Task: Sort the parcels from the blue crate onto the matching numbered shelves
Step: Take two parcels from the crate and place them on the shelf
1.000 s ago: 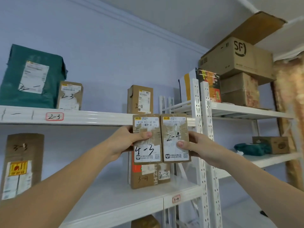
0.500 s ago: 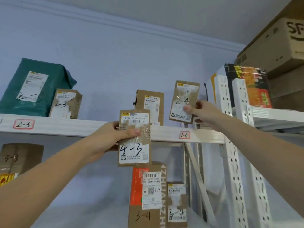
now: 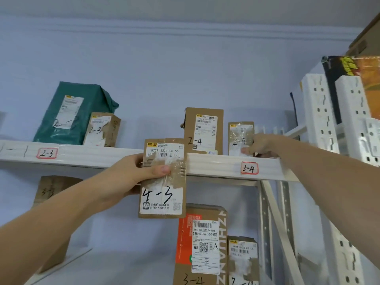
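My left hand (image 3: 131,177) grips a small cardboard parcel marked 4-3 (image 3: 162,194), held upright in front of the upper shelf's edge (image 3: 216,164). My right hand (image 3: 262,146) holds a small parcel marked 2-4 (image 3: 239,136) standing on that shelf, above the red-framed 2-4 tag (image 3: 249,168). A taller 2-4 box (image 3: 203,130) stands just left of it. The blue crate is out of view.
On the same shelf, left, stand a green bag (image 3: 70,114) and a 2-3 box (image 3: 100,130) above the 2-3 tag (image 3: 46,153). Below are 3-4 boxes (image 3: 201,243) and a 3-3 box (image 3: 51,190). White perforated uprights (image 3: 320,116) rise at right.
My right hand has lowered the 2-4 parcel from the air onto the upper shelf beside the taller box. My left hand keeps the 4-3 parcel in about the same place.
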`<state>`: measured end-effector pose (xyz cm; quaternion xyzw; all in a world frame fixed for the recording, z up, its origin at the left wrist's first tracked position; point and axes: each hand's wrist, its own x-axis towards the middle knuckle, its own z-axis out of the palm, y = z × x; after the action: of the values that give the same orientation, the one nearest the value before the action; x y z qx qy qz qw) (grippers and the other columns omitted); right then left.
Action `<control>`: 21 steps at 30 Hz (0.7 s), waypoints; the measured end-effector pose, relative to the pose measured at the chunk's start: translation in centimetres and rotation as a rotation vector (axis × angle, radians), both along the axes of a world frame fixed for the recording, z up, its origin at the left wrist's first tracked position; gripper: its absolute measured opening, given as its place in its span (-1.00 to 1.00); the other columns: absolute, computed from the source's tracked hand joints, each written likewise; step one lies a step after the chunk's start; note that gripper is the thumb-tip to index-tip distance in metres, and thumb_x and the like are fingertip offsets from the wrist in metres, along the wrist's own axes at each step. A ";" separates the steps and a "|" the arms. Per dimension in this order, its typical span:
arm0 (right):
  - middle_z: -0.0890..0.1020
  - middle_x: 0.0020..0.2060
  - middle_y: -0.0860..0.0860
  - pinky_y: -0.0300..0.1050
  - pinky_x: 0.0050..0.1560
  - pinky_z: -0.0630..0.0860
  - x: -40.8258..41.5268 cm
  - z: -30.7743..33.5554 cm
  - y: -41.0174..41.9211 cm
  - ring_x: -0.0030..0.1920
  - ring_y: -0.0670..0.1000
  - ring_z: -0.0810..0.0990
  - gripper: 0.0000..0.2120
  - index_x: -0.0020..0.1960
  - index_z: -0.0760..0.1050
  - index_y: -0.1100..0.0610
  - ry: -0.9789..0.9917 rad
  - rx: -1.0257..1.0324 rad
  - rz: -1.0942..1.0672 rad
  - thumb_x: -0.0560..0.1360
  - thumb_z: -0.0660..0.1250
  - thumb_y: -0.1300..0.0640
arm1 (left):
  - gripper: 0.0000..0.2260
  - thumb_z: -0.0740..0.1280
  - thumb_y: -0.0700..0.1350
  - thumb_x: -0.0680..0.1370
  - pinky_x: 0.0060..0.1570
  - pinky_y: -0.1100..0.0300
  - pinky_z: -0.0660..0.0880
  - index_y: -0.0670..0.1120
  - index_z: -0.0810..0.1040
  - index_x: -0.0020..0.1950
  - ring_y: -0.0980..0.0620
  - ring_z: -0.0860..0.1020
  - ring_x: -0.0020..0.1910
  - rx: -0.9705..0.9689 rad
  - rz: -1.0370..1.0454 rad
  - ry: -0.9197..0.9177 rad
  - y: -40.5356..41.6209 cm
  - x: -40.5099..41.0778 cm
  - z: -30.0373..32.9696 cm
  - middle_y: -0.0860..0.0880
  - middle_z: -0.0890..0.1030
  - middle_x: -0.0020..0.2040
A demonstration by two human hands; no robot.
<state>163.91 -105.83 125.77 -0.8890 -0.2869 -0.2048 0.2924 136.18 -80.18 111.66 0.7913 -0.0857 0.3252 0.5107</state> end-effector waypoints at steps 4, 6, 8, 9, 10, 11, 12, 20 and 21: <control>0.49 0.06 0.12 -0.18 -0.30 0.46 0.7 0.4 0.5 -0.19 0.01 0.45 -0.73 0.15 0.37 0.20 0.017 -0.053 0.031 0.61 0.41 0.10 | -0.31 0.64 0.12 0.26 0.28 -0.16 0.55 -0.06 0.59 0.33 -0.14 0.70 0.15 -0.016 0.013 0.028 -0.4 -0.2 -0.5 -0.10 0.73 0.15; 0.51 0.09 0.16 -0.19 -0.35 0.42 0.9 0.4 0.7 -0.23 0.00 0.43 -0.75 0.08 0.38 0.17 -0.002 -0.068 0.036 0.61 0.41 0.08 | -0.40 0.63 0.07 0.35 0.28 -0.17 0.56 -0.06 0.58 0.33 -0.13 0.71 0.14 -0.027 0.023 0.039 -0.7 -0.3 -0.8 -0.09 0.74 0.14; 0.52 0.10 0.17 -0.20 -0.37 0.40 0.8 0.4 0.9 -0.27 -0.01 0.42 -0.76 0.04 0.39 0.17 -0.019 -0.068 0.037 0.62 0.41 0.06 | -0.45 0.56 0.04 0.36 0.26 -0.15 0.57 -0.06 0.59 0.32 -0.12 0.71 0.13 -0.030 0.033 0.041 -1.2 -0.3 -1.1 -0.08 0.74 0.13; 0.54 0.11 0.17 -0.19 -0.36 0.41 0.8 0.4 1.0 -0.28 -0.01 0.44 -0.75 0.02 0.39 0.16 -0.032 -0.076 0.029 0.61 0.41 0.03 | -0.46 0.54 0.04 0.36 0.24 -0.13 0.58 -0.06 0.60 0.31 -0.11 0.72 0.12 -0.029 0.036 0.040 -1.4 -0.3 -1.2 -0.07 0.74 0.13; 0.57 0.12 0.16 -0.18 -0.34 0.43 0.7 0.4 1.1 -0.29 -0.01 0.46 -0.73 0.00 0.40 0.15 -0.038 -0.094 0.020 0.61 0.41 -0.01 | -0.48 0.54 0.04 0.36 0.22 -0.10 0.60 -0.05 0.60 0.30 -0.10 0.72 0.11 -0.028 0.034 0.039 -1.6 -0.2 -1.3 -0.06 0.75 0.12; 0.60 0.12 0.15 -0.16 -0.30 0.45 0.7 0.5 1.2 -0.28 0.00 0.50 -0.70 -0.01 0.40 0.13 -0.045 -0.117 0.002 0.60 0.41 -0.07 | -0.49 0.53 0.03 0.37 0.20 -0.08 0.60 -0.05 0.61 0.30 -0.09 0.72 0.11 -0.028 0.030 0.040 -1.7 -0.2 -1.4 -0.06 0.75 0.12; 0.60 0.08 0.11 -0.15 -0.27 0.46 0.5 0.4 1.3 -0.26 0.00 0.52 -0.65 0.02 0.40 0.13 -0.065 -0.154 -0.019 0.58 0.41 -0.12 | -0.50 0.53 0.03 0.37 0.18 -0.06 0.61 -0.05 0.61 0.29 -0.08 0.72 0.11 -0.032 0.025 0.044 -1.9 -0.3 -1.6 -0.05 0.75 0.11; 0.66 0.12 0.27 0.02 0.02 0.49 -5.3 -1.1 -2.0 -0.07 0.18 0.61 -0.43 0.02 0.50 0.32 -0.254 -0.209 -0.213 0.48 0.49 -0.21 | -0.54 0.52 0.00 0.41 0.03 0.09 0.61 -0.07 0.61 0.28 -0.02 0.73 0.07 -0.062 0.008 0.074 -2.7 -2.1 -3.7 -0.03 0.76 0.09; 0.62 0.22 0.25 0.06 0.14 0.49 -6.8 -1.4 -2.6 0.10 0.22 0.61 -0.34 0.22 0.48 0.32 -0.286 -0.163 -0.195 0.46 0.49 -0.23 | -0.52 0.53 0.01 0.39 0.03 0.09 0.60 -0.07 0.61 0.28 -0.02 0.73 0.06 -0.071 0.003 0.068 -2.8 -2.6 -3.9 -0.03 0.76 0.08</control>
<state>157.07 -108.42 124.37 -0.8951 -0.2534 -0.3327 0.1545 133.62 -83.01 107.80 0.7833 -0.0555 0.3017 0.5407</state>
